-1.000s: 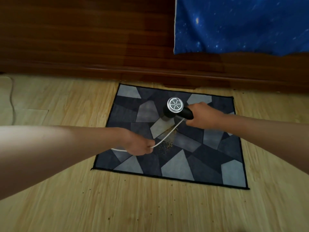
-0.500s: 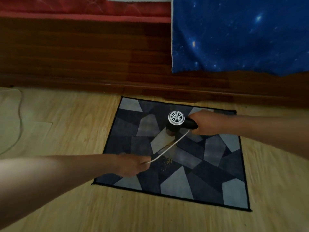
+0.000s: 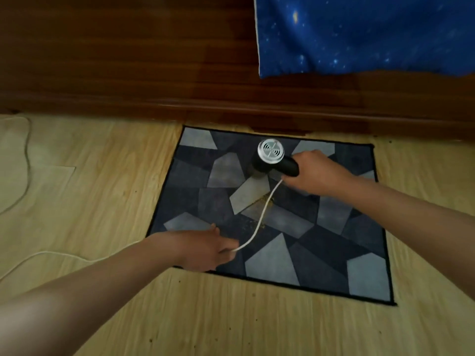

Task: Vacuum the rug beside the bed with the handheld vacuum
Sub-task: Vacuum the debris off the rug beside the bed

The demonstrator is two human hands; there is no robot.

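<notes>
Gripping handheld vacuum and cord

Right hand wraps the black handle, nozzle down on the patchwork rug beside the bed frame. Left hand pinches the white cord at the rug's near-left edge.

Two bare forearms — bare left hand, bare right hand — smooth, slender.

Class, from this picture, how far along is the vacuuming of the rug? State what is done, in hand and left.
Done: the vacuum is set nozzle-down on the rug. In hand: the right hand grips its handle, and the left hand holds the cord aside. Left: crumbs lie mid-rug, nearer the person than the nozzle, so most cleaning remains.
</notes>
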